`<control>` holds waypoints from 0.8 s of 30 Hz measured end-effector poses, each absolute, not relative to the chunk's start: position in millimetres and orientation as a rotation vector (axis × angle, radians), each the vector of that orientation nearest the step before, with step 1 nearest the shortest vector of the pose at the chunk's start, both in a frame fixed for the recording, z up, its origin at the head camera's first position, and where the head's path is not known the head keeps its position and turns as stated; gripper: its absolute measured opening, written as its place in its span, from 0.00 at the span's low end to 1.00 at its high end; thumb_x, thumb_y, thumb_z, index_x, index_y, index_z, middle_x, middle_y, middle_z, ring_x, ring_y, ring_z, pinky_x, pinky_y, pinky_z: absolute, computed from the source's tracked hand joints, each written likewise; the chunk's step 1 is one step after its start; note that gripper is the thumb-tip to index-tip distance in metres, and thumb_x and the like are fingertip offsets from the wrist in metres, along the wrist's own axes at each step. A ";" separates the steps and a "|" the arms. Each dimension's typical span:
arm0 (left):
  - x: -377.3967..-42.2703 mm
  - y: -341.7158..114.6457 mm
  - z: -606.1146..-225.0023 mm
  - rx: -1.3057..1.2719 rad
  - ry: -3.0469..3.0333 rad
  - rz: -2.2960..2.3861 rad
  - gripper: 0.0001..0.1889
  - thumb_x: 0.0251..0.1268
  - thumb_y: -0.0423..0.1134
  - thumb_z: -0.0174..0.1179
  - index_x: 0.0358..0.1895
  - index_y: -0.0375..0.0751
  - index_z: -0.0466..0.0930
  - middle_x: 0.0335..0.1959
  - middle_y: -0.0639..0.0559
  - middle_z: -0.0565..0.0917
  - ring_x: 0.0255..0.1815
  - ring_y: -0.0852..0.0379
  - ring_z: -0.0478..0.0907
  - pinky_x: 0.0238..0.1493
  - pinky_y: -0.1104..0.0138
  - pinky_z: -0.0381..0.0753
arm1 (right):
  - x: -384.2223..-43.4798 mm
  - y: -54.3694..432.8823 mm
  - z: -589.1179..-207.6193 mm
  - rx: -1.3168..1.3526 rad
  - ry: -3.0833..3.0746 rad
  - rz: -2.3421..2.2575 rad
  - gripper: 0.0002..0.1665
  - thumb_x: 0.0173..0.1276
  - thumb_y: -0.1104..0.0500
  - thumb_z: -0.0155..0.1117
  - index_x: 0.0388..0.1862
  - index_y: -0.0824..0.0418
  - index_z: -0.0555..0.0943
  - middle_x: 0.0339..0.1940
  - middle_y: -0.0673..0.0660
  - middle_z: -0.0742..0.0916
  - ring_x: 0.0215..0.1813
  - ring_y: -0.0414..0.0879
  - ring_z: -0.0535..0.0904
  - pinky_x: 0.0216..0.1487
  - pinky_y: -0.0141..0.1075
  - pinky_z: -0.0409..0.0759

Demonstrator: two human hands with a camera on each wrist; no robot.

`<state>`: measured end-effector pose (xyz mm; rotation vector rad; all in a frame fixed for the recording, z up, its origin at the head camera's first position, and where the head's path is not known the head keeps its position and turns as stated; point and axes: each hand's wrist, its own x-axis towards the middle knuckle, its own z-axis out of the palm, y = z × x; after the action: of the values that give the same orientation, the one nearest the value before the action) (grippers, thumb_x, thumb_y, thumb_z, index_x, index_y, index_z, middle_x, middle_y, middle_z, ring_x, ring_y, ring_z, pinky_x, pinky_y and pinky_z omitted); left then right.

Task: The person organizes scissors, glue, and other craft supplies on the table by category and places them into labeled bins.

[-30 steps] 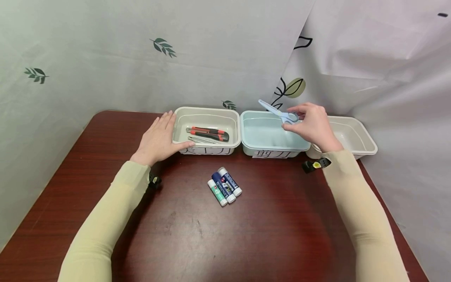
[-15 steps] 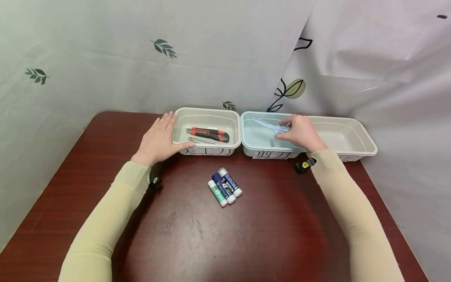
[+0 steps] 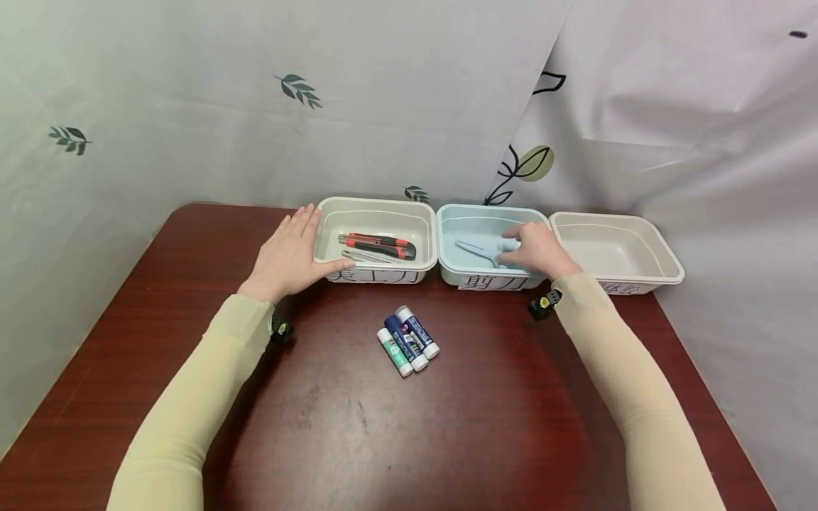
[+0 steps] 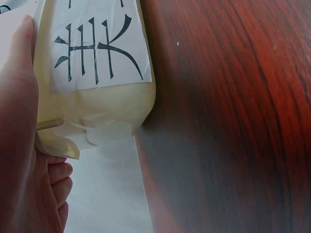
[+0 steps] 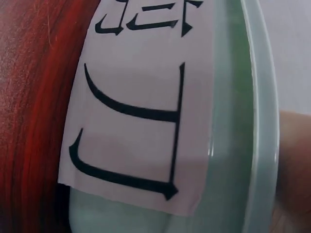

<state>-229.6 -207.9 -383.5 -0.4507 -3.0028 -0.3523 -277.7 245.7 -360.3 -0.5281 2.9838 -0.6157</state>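
In the head view my right hand (image 3: pixel 539 248) reaches into the light blue bin (image 3: pixel 450 264), with fingers and thumb about the handles of light blue scissors (image 3: pixel 476 248). The blades point left, low inside the bin; the fingers partly cover the handles. The right wrist view shows the bin's labelled front (image 5: pixel 228 145), with part of the hand behind the rim. My left hand (image 3: pixel 287 255) rests against the left end of a beige bin (image 3: pixel 377 202), fingers straight and thumb along its front rim. Inside it lie several utility knives (image 3: pixel 377 243).
Three glue sticks (image 3: pixel 407 341) lie side by side on the dark red wooden table (image 3: pixel 383 440). A second beige bin (image 3: pixel 671 266) stands to the right of the blue one. A patterned pale curtain (image 3: pixel 383 106) hangs behind the table.
My right hand has moved left and down with the scissors, from above the blue bin to inside it. My left hand has stayed on the beige bin.
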 end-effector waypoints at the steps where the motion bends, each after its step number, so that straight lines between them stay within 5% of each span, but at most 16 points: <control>1: -229.7 -207.9 -383.5 -0.452 -3.003 -0.350 0.66 0.57 0.81 0.52 0.80 0.27 0.45 0.81 0.32 0.49 0.82 0.40 0.43 0.80 0.54 0.38 | -277.4 245.8 -360.3 -0.524 2.978 -0.613 0.33 0.60 0.56 0.78 0.58 0.76 0.82 0.56 0.71 0.85 0.59 0.66 0.79 0.60 0.57 0.77; 4: -229.9 -207.7 -383.6 -0.453 -3.001 -0.345 0.66 0.57 0.81 0.52 0.80 0.27 0.45 0.81 0.32 0.49 0.82 0.40 0.43 0.80 0.54 0.38 | -277.0 246.4 -358.8 -0.524 2.974 -0.631 0.34 0.62 0.55 0.77 0.60 0.76 0.80 0.59 0.71 0.83 0.64 0.66 0.76 0.64 0.58 0.74; 11: -229.2 -207.0 -383.7 -0.454 -2.998 -0.352 0.66 0.57 0.82 0.51 0.80 0.27 0.45 0.81 0.32 0.49 0.82 0.40 0.44 0.80 0.53 0.39 | -271.0 245.9 -341.9 -0.518 3.042 -0.739 0.35 0.63 0.53 0.76 0.64 0.71 0.80 0.53 0.74 0.84 0.49 0.67 0.81 0.58 0.57 0.76; 15: -229.8 -207.2 -384.0 -0.453 -2.997 -0.350 0.66 0.57 0.82 0.51 0.81 0.27 0.45 0.81 0.32 0.49 0.82 0.40 0.44 0.80 0.53 0.39 | -263.0 244.2 -325.7 -0.520 3.055 -0.807 0.36 0.63 0.53 0.77 0.66 0.69 0.79 0.58 0.73 0.83 0.60 0.68 0.78 0.60 0.60 0.75; 24: -231.3 -207.7 -384.8 -0.456 -3.000 -0.347 0.67 0.56 0.83 0.50 0.80 0.27 0.45 0.81 0.32 0.49 0.82 0.40 0.44 0.80 0.54 0.39 | -242.7 241.3 -301.8 -0.591 3.078 -0.834 0.38 0.62 0.50 0.79 0.68 0.63 0.79 0.65 0.65 0.81 0.67 0.67 0.70 0.66 0.60 0.67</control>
<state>-231.3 -207.7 -384.8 -0.4556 -3.0003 -0.3467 -242.7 241.3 -301.8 -0.5911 3.0781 -0.8337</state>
